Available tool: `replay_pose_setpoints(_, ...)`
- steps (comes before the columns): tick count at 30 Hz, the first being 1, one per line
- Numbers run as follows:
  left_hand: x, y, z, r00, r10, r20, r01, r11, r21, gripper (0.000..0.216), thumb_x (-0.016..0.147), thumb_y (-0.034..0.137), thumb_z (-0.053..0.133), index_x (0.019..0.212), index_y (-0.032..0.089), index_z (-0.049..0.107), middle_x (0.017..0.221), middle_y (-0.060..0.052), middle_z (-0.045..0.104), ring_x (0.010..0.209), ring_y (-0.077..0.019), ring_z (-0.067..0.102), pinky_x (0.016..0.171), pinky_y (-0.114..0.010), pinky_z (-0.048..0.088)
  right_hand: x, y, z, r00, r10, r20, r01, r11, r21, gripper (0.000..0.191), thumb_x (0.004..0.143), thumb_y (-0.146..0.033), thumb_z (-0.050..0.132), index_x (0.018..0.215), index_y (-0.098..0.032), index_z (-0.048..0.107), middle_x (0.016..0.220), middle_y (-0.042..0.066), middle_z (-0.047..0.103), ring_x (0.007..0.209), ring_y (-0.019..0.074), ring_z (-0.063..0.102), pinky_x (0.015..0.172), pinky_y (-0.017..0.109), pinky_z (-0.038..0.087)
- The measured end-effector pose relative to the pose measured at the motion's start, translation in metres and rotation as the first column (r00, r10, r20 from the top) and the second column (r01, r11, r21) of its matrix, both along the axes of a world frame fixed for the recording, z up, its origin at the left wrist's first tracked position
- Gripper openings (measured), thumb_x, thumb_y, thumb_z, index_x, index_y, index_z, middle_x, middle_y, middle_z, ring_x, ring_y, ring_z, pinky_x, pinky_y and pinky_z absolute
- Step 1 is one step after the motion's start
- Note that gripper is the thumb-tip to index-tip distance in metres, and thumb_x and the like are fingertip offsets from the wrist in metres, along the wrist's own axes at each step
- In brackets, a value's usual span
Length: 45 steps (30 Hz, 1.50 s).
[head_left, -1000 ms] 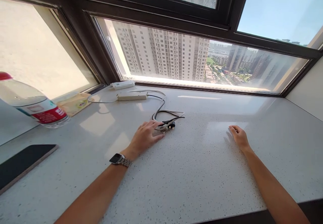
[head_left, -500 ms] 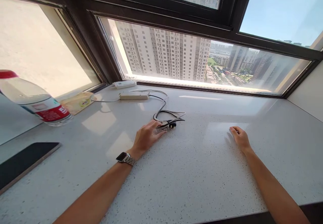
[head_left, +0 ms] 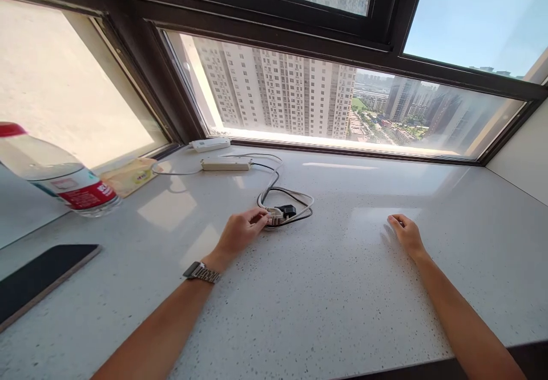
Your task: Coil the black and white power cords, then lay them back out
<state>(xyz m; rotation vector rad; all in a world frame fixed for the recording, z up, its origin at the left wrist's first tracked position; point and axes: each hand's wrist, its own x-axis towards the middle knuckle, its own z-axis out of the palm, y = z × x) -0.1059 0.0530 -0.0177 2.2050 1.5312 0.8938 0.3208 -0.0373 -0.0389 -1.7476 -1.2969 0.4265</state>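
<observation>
My left hand [head_left: 243, 231], with a watch [head_left: 201, 272] on its wrist, is at the near left side of a small heap of cables. Its thumb and fingers are pinched together at the edge of a white plug [head_left: 275, 215], partly hiding it. A black plug [head_left: 288, 210] lies right beside the white one. Loops of white and dark cable [head_left: 309, 201] curl around both plugs on the speckled countertop [head_left: 325, 300]. Well off to the right, my right hand [head_left: 406, 234] rests on the counter, its fingers curled closed and nothing visible in them.
Behind the plugs lies a white power strip [head_left: 226, 164], with another white device [head_left: 210, 144] by the window frame. On the left are a red-capped bottle [head_left: 81, 189], a yellowish packet [head_left: 131, 178] and a dark phone [head_left: 47, 274]. Windows border the counter's back.
My left hand has drawn back slightly to the left. The plugs and cable loops have settled lower and flatter, and the black plug has turned. My right hand stays in place.
</observation>
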Motion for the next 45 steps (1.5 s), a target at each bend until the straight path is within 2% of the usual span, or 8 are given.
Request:
replay_pose_setpoints(5,0.008,0.023,0.011,0.974,0.025,-0.225,-0.024,1.0,0.011,0.051,0.073,0.024,0.045,0.123,0.019,0.055,0.12,-0.011,0.063,0.074,-0.019,0.065,0.067,-0.027,0.049,0.0,0.0,-0.001,1.0,0.015,0.0,-0.015,1.0,0.002,0.054,0.076,-0.067,0.051,0.086,-0.016,0.069,0.079,0.009,0.068,0.07,0.0216,0.059,0.058,0.032,0.045)
replay_pose_setpoints(11,0.025,0.04,0.018,0.773,-0.037,-0.634,0.031,0.999,-0.02,0.024,0.077,0.018,0.045,0.087,0.02,0.067,0.087,-0.011,0.07,0.082,-0.0265,0.064,0.06,-0.028,0.043,0.001,0.0,-0.001,1.0,0.018,0.003,-0.018,1.0,-0.005,0.051,0.078,-0.064,0.051,0.086,-0.016,0.068,0.078,0.009,0.068,0.069,0.0214,0.058,0.059,0.032,0.045)
replay_pose_setpoints(19,0.03,0.025,0.001,0.849,0.264,-0.457,-0.256,0.963,0.079,0.026,0.088,0.03,0.039,0.1,0.015,0.057,0.081,-0.013,0.069,0.077,-0.029,0.066,0.061,-0.031,0.043,0.0,0.003,-0.002,0.999,0.03,-0.014,-0.03,1.0,0.003,0.046,0.077,-0.059,0.054,0.085,-0.017,0.069,0.083,0.009,0.07,0.076,0.0239,0.061,0.067,0.035,0.048)
replay_pose_setpoints(23,0.023,0.036,0.008,0.97,0.241,0.042,-0.233,0.963,-0.136,0.015,0.081,0.032,0.05,0.082,0.019,0.057,0.072,-0.004,0.066,0.07,-0.0224,0.064,0.067,-0.031,0.047,0.0,0.003,-0.001,0.999,0.033,-0.005,-0.033,0.999,0.0,0.044,0.077,-0.058,0.055,0.085,-0.017,0.069,0.082,0.009,0.07,0.076,0.0239,0.062,0.068,0.036,0.048)
replay_pose_setpoints(28,0.011,0.039,0.01,0.517,0.37,0.772,-0.151,0.927,-0.343,0.021,0.074,0.034,0.063,0.078,0.018,0.05,0.069,0.002,0.057,0.06,-0.0125,0.06,0.073,-0.029,0.052,0.0,0.004,-0.003,0.999,0.033,-0.007,-0.033,0.999,0.015,0.043,0.076,-0.057,0.056,0.083,-0.017,0.07,0.085,0.01,0.07,0.08,0.0253,0.062,0.069,0.037,0.048)
replay_pose_setpoints(33,0.006,0.037,0.01,0.153,0.496,0.855,-0.321,0.843,-0.432,0.018,0.085,0.028,0.054,0.081,0.022,0.038,0.07,0.006,0.045,0.056,-0.0064,0.051,0.074,-0.029,0.055,0.001,0.005,-0.005,0.999,0.03,0.016,-0.029,0.999,-0.02,0.045,0.077,-0.057,0.052,0.087,-0.017,0.069,0.089,0.01,0.07,0.081,0.0255,0.062,0.069,0.037,0.048)
replay_pose_setpoints(37,0.002,0.033,0.019,-0.166,0.584,0.795,-0.255,0.753,-0.606,0.021,0.089,0.025,0.052,0.076,0.02,0.037,0.07,0.006,0.042,0.057,-0.0059,0.051,0.076,-0.033,0.056,0.001,0.004,-0.006,0.999,0.05,0.013,-0.049,0.998,-0.04,0.046,0.079,-0.058,0.051,0.091,-0.017,0.069,0.09,0.01,0.07,0.081,0.0251,0.062,0.065,0.034,0.048)
replay_pose_setpoints(45,0.001,0.021,0.046,-0.357,0.658,0.663,0.036,0.719,-0.694,0.031,0.095,0.048,0.035,0.087,0.019,0.041,0.087,-0.008,0.056,0.068,-0.0158,0.064,0.045,-0.022,0.053,0.0,0.005,-0.003,0.999,0.054,0.007,-0.054,0.998,-0.026,0.044,0.077,-0.056,0.053,0.09,-0.017,0.069,0.091,0.011,0.071,0.084,0.0266,0.064,0.067,0.035,0.049)
